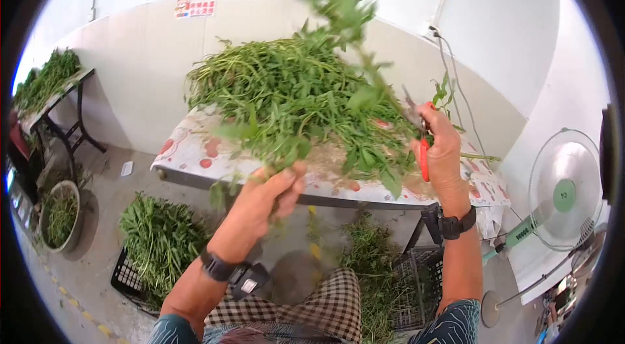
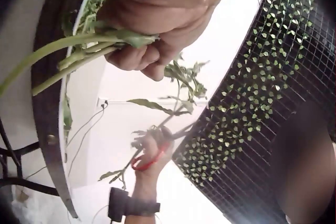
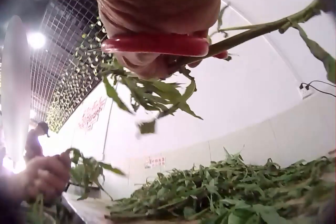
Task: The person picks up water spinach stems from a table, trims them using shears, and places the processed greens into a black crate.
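My right hand (image 1: 444,148) grips red-handled scissors (image 1: 424,158), blades pointing up and left. The same hand holds a long leafy stem (image 3: 247,36), its leafy top (image 1: 338,12) blurred high over the table. Fingers of my left hand (image 1: 270,194) curl round a small bunch of leafy greens (image 1: 286,148) at the table's front edge. Bare stem ends (image 2: 47,50) stick out of that fist in the left wrist view. Behind both hands, a large heap of leafy greens (image 1: 273,83) lies on the table's patterned cloth (image 1: 189,145).
Crates with greens stand on the floor, one at left (image 1: 159,240) and a black one (image 1: 416,279) at right. A tub of greens (image 1: 62,217) sits at far left, below another table (image 1: 65,90). A fan (image 1: 563,194) stands at right, near hanging cables (image 1: 456,77).
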Available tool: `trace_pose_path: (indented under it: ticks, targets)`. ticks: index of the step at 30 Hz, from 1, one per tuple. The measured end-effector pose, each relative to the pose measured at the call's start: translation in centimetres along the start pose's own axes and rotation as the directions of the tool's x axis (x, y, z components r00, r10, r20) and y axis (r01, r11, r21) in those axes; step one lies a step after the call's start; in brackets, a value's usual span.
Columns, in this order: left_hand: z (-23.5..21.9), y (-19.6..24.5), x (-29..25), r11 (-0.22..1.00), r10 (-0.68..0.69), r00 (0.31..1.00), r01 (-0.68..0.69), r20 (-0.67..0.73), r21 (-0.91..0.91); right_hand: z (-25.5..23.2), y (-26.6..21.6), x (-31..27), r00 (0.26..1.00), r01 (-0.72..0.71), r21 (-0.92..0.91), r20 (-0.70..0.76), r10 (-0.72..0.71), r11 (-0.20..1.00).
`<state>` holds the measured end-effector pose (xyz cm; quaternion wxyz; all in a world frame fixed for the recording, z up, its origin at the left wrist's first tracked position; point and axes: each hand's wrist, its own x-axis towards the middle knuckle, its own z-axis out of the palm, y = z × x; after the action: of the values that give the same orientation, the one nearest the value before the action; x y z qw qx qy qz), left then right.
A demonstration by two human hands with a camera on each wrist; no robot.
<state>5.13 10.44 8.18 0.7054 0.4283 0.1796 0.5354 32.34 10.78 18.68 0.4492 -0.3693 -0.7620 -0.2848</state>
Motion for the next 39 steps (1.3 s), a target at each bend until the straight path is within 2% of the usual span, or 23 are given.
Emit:
trace_pose_path:
  ticks: [2,7,10,11,14,15,16,18,19,22,23,24,25,26,27,29,31,33,36,37,39]
  targets:
    - [0.8,0.3,1.2,0.999,-0.037,0.999,0.038,0.013,-0.02,1.6,-0.5,-0.8,0.996,0.06,0.024,0.061,-0.062,0.998]
    - [-0.6,-2.5,4.4,0.994,-0.109,0.99,0.11,0.086,-0.003,5.6,-1.4,-3.6,0.983,0.039,0.182,0.172,-0.071,0.982]
    - [-1.2,-3.6,5.2,0.996,-0.031,0.999,0.034,0.032,-0.081,7.4,-1.1,-4.3,0.981,0.087,0.275,0.142,-0.13,0.958]
    - [-1.0,-3.8,5.4,0.996,-0.066,0.993,0.059,-0.094,-0.072,7.7,-0.8,-4.5,0.979,0.095,0.238,0.155,-0.134,0.967]
    - [-0.5,-3.1,5.9,0.999,-0.039,0.991,0.037,-0.131,-0.013,8.7,0.1,-4.9,0.97,0.104,0.162,0.201,-0.136,0.981]
    - [-0.8,-3.4,6.3,0.997,-0.044,0.99,0.052,-0.132,0.064,9.4,0.4,-5.3,0.967,0.098,0.159,0.218,-0.131,0.982]
    - [-0.9,-3.8,6.5,0.998,-0.038,0.988,0.044,-0.148,0.038,9.9,0.7,-5.6,0.964,0.092,0.157,0.235,-0.127,0.983]
    - [-0.5,-4.2,6.6,1.0,-0.024,0.983,0.022,-0.18,-0.016,10.5,0.8,-6.5,0.963,0.038,0.173,0.257,-0.083,0.984]
    - [-0.1,-4.2,6.6,1.0,-0.01,0.969,0.007,-0.246,-0.013,10.7,0.7,-6.7,0.962,0.015,0.18,0.267,-0.064,0.984]
    - [0.5,-4.0,6.1,0.998,-0.009,0.915,-0.015,-0.403,-0.057,10.0,0.5,-7.0,0.965,-0.229,0.257,0.184,0.185,0.939]
    - [0.3,-4.2,6.1,0.994,-0.036,0.904,-0.011,-0.426,-0.107,9.2,0.6,-7.0,0.919,-0.383,0.332,0.225,0.323,0.862]
    - [0.2,-4.4,6.2,0.988,-0.066,0.893,-0.005,-0.445,-0.157,8.8,1.2,-7.2,0.899,-0.433,0.453,0.157,0.408,0.78]
    - [0.2,-4.5,6.2,0.991,-0.035,0.9,-0.026,-0.434,-0.134,8.4,1.6,-7.3,0.862,-0.46,0.567,0.099,0.497,0.684]
    - [0.2,-4.6,6.2,0.992,-0.006,0.908,-0.046,-0.42,-0.114,7.6,1.7,-7.6,0.789,-0.495,0.735,0.157,0.594,0.463]
    - [0.2,-4.6,6.2,0.993,0.022,0.915,-0.065,-0.403,-0.094,6.7,1.2,-7.4,0.702,-0.467,0.858,0.213,0.68,0.213]
    - [0.1,-4.4,6.0,0.995,0.006,0.924,-0.045,-0.382,-0.093,4.5,-1.0,-9.2,0.757,-0.533,0.823,0.362,0.543,0.194]
    - [0.5,-4.1,5.9,0.991,0.002,0.919,-0.053,-0.395,-0.119,2.9,-3.6,-11.0,0.713,-0.651,0.747,0.541,0.446,0.136]
    - [0.4,-4.1,5.8,0.992,0.001,0.928,-0.049,-0.373,-0.119,2.3,-6.1,-12.0,0.562,-0.8,0.599,0.732,0.386,0.03]
    - [0.4,-4.7,5.4,0.98,-0.044,0.943,-0.023,-0.33,-0.197,3.6,-6.9,-12.9,0.354,-0.935,0.333,0.889,0.291,0.12]
    - [0.2,-5.1,5.3,0.978,-0.046,0.947,-0.023,-0.318,-0.209,3.9,-6.7,-12.6,0.321,-0.945,0.29,0.908,0.267,0.152]
    - [0.3,-5.7,4.8,0.973,-0.061,0.944,-0.016,-0.323,-0.231,4.5,-6.5,-12.0,0.305,-0.951,0.274,0.912,0.273,0.145]
